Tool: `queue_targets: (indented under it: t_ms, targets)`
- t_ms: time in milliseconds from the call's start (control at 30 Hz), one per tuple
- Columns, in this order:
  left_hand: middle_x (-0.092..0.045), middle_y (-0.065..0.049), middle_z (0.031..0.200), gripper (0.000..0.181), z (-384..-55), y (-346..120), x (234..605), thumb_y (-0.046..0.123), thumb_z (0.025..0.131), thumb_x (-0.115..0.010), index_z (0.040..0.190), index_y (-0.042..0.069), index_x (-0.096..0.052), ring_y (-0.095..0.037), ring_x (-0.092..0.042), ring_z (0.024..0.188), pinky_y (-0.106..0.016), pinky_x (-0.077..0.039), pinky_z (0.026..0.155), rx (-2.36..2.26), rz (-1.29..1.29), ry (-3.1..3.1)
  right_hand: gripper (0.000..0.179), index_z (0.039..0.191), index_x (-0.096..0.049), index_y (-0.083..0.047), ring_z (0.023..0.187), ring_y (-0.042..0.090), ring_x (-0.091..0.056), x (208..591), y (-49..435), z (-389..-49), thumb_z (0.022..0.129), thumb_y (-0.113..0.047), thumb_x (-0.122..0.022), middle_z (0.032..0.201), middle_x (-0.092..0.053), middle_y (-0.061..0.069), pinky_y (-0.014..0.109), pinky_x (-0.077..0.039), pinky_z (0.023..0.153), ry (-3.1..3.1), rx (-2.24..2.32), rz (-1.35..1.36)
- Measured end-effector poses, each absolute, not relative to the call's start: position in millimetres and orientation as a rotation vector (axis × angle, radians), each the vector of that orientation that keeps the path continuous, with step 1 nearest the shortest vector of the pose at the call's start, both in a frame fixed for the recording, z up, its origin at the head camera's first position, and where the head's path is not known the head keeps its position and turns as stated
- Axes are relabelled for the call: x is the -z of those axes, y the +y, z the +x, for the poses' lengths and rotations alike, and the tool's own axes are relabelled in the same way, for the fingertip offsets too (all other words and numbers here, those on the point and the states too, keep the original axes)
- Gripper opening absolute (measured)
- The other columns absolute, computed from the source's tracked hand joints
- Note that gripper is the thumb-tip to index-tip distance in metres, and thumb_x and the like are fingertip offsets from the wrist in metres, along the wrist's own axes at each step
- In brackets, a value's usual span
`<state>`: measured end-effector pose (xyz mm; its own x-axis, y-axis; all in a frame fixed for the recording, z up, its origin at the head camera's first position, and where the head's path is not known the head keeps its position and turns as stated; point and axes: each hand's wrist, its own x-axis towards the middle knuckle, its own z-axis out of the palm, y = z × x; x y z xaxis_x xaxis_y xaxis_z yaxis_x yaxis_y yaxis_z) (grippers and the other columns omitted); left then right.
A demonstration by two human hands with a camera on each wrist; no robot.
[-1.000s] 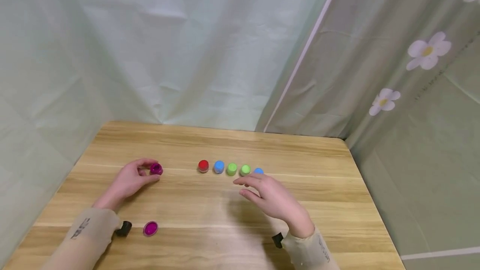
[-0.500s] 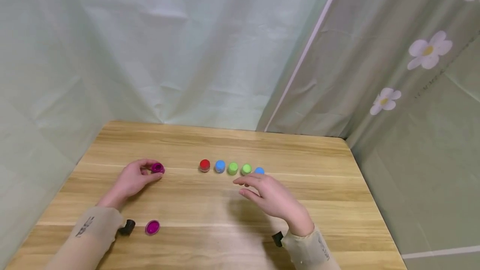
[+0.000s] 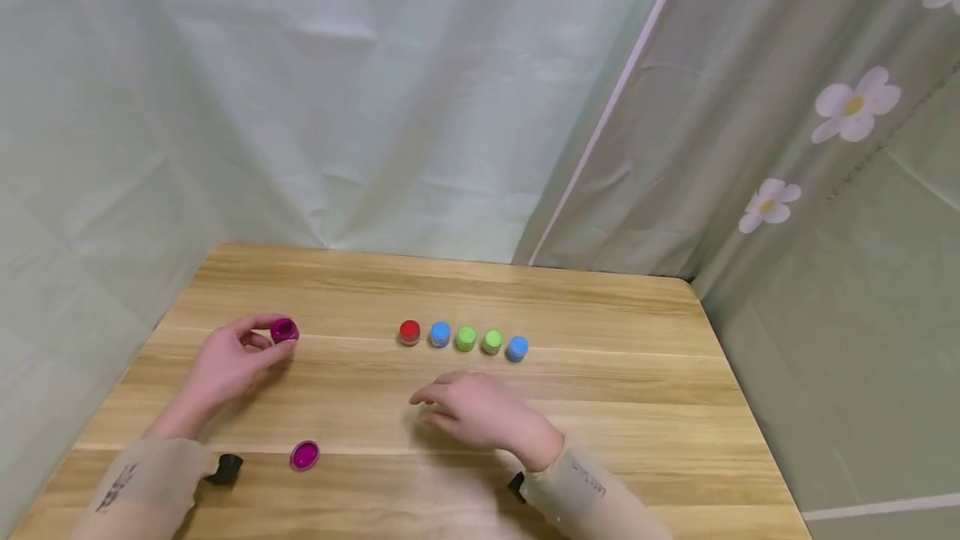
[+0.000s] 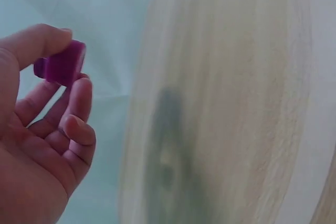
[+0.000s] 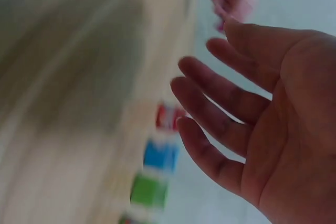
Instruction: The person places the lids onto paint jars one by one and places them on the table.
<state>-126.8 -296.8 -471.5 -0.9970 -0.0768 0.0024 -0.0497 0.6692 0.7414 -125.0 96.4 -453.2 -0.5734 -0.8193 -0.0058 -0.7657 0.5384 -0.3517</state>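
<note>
My left hand (image 3: 225,363) pinches a small purple jar (image 3: 285,331) between thumb and fingertips, at the left of the table. In the head view the jar's uncovered mouth shows; the left wrist view has the jar (image 4: 64,65) side-on, raised above the wood. A round purple lid (image 3: 304,456) lies on the table nearer the person. My right hand (image 3: 480,411) hovers palm down over the middle, holding nothing. Its fingers (image 5: 220,121) are loosely bent and spread in the right wrist view.
Beyond my right hand stands a row of small jars: a red one (image 3: 409,333), a blue one (image 3: 440,335), two green ones (image 3: 466,339) and another blue one (image 3: 517,348). Pale curtains (image 3: 375,107) hang behind the wooden table (image 3: 637,332) and at its sides.
My left hand has shifted left with the purple jar. The right hand has moved left and nearer the person, uncovering the rightmost blue jar. The lid and the row stay put.
</note>
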Motion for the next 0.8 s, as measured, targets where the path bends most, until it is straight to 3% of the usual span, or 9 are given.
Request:
queue_targets:
  t_ms: [200, 300, 467, 567, 800]
  targets:
    - [-0.067, -0.013, 0.106, 0.056, -117.0, -298.1, 458.7, 0.036, 0.1, -0.079, 0.141, 0.001, -0.064, -0.014, -0.06, 0.082, -0.027, -0.052, 0.06, 1.311, 0.103, -2.745, 0.042, 0.143, -0.067, -0.03, 0.11, 0.001, -0.066, 466.8, 32.3, -117.1, 0.103, -0.043, -0.072, 0.126, -0.071, -0.013, 0.022, -0.053, 0.092, 2.628, 0.246, -1.4]
    - [-0.068, -0.008, 0.105, 0.054, -113.7, -297.9, 456.2, 0.034, 0.101, -0.078, 0.141, 0.001, -0.063, -0.014, -0.06, 0.08, -0.027, -0.052, 0.058, 1.351, 0.106, -2.692, 0.054, 0.149, -0.061, -0.035, 0.115, 0.002, -0.064, 472.7, 1.6, -108.0, 0.1, -0.057, -0.07, 0.132, -0.067, -0.013, 0.022, -0.052, 0.094, 2.625, 0.151, -1.408]
    - [-0.067, 0.0, 0.101, 0.052, -111.5, -296.0, 452.5, 0.032, 0.101, -0.078, 0.139, 0.001, -0.063, -0.012, -0.06, 0.078, -0.026, -0.05, 0.058, 1.408, 0.111, -2.62, 0.069, 0.153, -0.054, -0.041, 0.113, 0.001, -0.057, 478.0, -33.1, -91.8, 0.094, -0.074, -0.067, 0.13, -0.06, -0.016, 0.021, -0.051, 0.083, 2.639, 0.074, -1.412]
    - [-0.066, 0.005, 0.099, 0.049, -109.7, -294.8, 450.9, 0.029, 0.101, -0.079, 0.137, 0.001, -0.063, -0.012, -0.059, 0.078, -0.025, -0.05, 0.059, 1.432, 0.108, -2.589, 0.066, 0.15, -0.054, -0.045, 0.109, -0.001, -0.052, 478.6, -47.7, -84.2, 0.093, -0.076, -0.066, 0.125, -0.056, -0.019, 0.02, -0.047, 0.075, 2.631, 0.036, -1.44]
    - [-0.067, 0.009, 0.098, 0.042, -110.1, -287.5, 448.3, 0.026, 0.1, -0.08, 0.135, 0.007, -0.066, -0.011, -0.058, 0.078, -0.024, -0.049, 0.06, 1.477, 0.087, -2.558, 0.041, 0.138, -0.063, -0.048, 0.099, 0.001, -0.049, 481.3, -68.7, -75.3, 0.101, -0.065, -0.064, 0.117, -0.055, -0.02, 0.021, -0.046, 0.074, 2.626, -0.091, -1.484]
